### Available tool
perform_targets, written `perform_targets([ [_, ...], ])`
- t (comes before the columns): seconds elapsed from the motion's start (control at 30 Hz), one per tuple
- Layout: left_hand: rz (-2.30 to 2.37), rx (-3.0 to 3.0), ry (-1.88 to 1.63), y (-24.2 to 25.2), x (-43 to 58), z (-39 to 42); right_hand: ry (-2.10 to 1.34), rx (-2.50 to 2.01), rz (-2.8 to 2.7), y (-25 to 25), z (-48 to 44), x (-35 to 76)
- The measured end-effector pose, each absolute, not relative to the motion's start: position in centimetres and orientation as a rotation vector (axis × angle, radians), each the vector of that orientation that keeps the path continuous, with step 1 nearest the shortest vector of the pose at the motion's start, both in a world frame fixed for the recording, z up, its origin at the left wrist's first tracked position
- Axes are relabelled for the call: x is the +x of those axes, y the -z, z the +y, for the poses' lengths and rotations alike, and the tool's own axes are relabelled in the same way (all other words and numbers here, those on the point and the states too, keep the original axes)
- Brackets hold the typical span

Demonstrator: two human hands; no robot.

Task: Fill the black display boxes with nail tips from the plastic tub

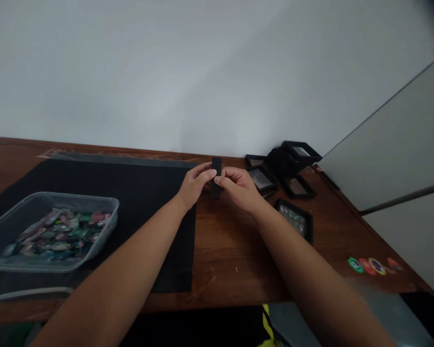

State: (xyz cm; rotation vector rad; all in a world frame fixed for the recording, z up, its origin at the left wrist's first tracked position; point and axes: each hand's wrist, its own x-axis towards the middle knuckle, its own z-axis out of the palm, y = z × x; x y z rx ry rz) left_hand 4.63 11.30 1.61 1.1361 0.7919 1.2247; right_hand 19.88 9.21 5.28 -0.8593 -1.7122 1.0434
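Observation:
Between my two hands stands a narrow black frame [216,188], upright and seen edge-on, so its faces are hidden. It resembles the frames lying to the right. My left hand [198,181] grips its left side, with the thumb on the edge facing me. From the right side my right hand [238,184] pinches it, thumb also on that edge just below the left thumb. The other fingers of both hands are partly hidden behind it. The frame is near the right edge of a black mat [152,185].
A clear plastic tub [110,202] of mixed polished stones sits on the mat at left. Several black frames [299,187] lie or pile up at the back right, one with small pieces inside [296,219]. Round stickers [367,266] mark the wooden table [231,279]; a wall rises behind.

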Motion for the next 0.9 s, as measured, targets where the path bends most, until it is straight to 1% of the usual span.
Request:
perform_targets([
  [0.37, 0.741, 1.166, -1.176, -1.3, 4.4, 11.3, -1.134, -0.874, -1.721, -5.5, 9.0, 19.6],
  [0.6, 0.719, 1.294, -1.008, -2.2, 3.7, 11.5, -1.165, -0.978, -1.768, -5.5, 9.8, 21.2],
  [0.73, 0.741, 1.409, -1.005, -3.0, 3.4, 11.3, -1.129, -1.049, -1.871, -6.1, 9.8, 22.3],
  [0.9, 0.78, 1.545, -1.004, -3.6, 2.9, 10.8, -1.064, -1.025, -1.997, -6.7, 9.1, 22.2],
])
